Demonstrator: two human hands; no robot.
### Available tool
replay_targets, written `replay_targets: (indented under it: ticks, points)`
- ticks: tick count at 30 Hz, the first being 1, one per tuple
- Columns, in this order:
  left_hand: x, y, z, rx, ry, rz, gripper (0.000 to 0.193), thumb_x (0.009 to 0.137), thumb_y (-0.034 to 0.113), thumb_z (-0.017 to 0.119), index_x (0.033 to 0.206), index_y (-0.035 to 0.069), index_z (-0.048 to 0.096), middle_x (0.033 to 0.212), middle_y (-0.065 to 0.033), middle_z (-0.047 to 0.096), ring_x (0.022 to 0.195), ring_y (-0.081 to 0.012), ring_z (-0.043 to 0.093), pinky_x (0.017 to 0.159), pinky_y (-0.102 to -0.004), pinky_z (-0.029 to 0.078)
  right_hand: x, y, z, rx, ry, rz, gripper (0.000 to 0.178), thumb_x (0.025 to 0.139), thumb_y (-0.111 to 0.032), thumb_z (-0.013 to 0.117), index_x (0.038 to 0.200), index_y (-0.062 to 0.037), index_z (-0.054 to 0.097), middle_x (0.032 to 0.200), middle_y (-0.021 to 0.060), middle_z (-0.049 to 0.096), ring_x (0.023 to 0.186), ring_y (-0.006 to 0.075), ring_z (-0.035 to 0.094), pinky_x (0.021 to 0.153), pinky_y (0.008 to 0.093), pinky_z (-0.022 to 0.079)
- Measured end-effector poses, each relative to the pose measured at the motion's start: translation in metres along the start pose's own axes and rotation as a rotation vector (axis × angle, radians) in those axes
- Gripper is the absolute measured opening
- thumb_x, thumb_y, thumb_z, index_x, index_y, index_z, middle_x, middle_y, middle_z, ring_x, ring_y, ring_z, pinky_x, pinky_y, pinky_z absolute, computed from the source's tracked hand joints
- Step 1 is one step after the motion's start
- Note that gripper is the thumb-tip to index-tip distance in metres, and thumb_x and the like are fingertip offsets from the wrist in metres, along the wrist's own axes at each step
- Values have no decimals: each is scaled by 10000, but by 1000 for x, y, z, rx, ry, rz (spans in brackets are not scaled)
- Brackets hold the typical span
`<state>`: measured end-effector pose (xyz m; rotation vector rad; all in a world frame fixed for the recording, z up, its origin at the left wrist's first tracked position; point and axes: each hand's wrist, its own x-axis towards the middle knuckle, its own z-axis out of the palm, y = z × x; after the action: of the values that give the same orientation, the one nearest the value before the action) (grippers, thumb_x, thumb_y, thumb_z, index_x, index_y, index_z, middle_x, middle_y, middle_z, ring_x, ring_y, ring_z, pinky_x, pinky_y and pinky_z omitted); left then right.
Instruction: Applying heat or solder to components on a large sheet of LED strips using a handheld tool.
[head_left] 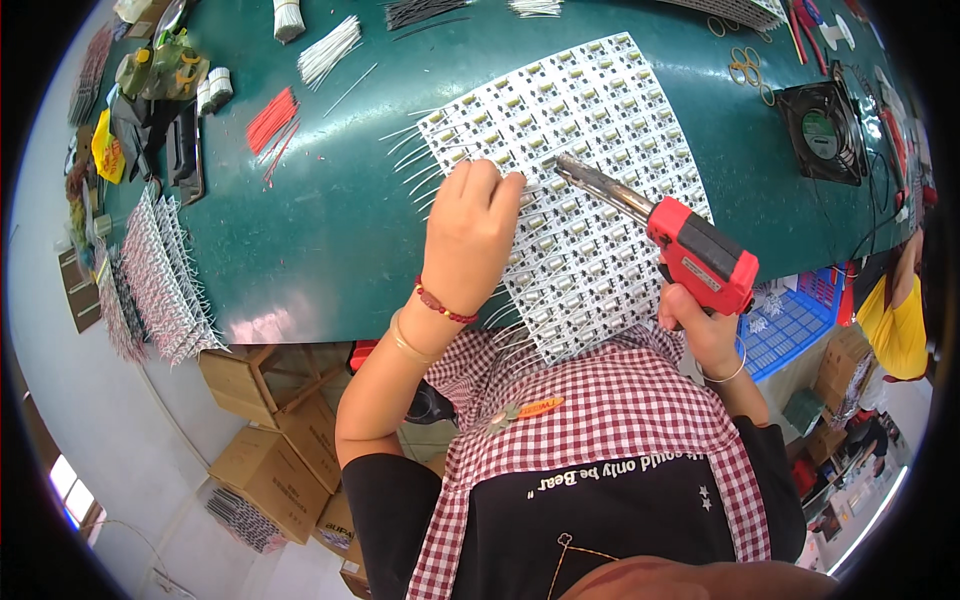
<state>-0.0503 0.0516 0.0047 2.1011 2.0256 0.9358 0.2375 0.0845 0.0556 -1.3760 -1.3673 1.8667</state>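
A large white panel of small circuit boards (600, 110) lies tilted on the green table, its near edge at my apron. Thin white wires (415, 165) stick out along its left side. My left hand (470, 225) is closed in a pinch over the left part of the panel, on what looks like a thin white wire, mostly hidden by the fingers. Wrapped round the grip of a red and black soldering gun (700, 255) is my right hand (700, 330), at the panel's right edge. The gun's metal tip points up and left, close to the left fingers.
Bundles of red wires (270, 120) and white wires (328, 50) lie on the green table (330, 220). A black fan (822, 135) stands at the right, near several tan rings (745, 65). Wired panels (165, 275) lean at the left edge. A blue basket (790, 325) sits right.
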Motion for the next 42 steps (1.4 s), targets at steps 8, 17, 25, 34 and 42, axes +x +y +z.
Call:
replay_targets:
  ticks: [8, 17, 25, 34, 42]
  points:
    - [-4, -1, 5, -22, -11, 48, 288, 723, -30, 632, 1009, -6, 658, 805, -89, 463, 751, -237, 511, 669, -341, 467, 6, -4, 6, -189, -65, -106, 235, 978, -110, 646, 1162, 30, 597, 731, 36, 607, 600, 100, 562, 557, 256, 464]
    - [-5, -1, 7, 5, 7, 67, 283, 728, -12, 638, 1011, -11, 660, 811, -86, 473, 753, -234, 513, 667, -344, 459, 4, 3, 0, -166, -1, -54, 320, 864, -78, 787, 1156, -6, 679, 995, 21, 704, 873, 92, 629, 790, 270, 518]
    - [-3, 4, 6, 165, 16, 100, 244, 733, 14, 687, 974, 50, 701, 769, -38, 471, 715, -191, 515, 639, -317, 428, 2, 3, -1, -201, -10, -34, 301, 852, -94, 799, 1121, -12, 695, 955, 16, 701, 829, 81, 622, 752, 263, 514]
    - [-5, 7, 7, 86, 34, 80, 301, 700, -45, 668, 996, 5, 692, 782, -69, 467, 714, -207, 538, 608, -320, 477, -1, 5, 0, -201, -11, -95, 283, 848, -81, 800, 1105, -14, 703, 928, 2, 702, 812, 75, 619, 733, 251, 509]
    - [-4, 8, 8, 52, 26, 68, 294, 699, -55, 663, 987, -5, 687, 788, -79, 461, 715, -219, 536, 612, -330, 478, 1, 3, -3, -219, -24, -41, 288, 854, -87, 798, 1114, -14, 698, 928, 7, 701, 815, 70, 616, 737, 252, 507]
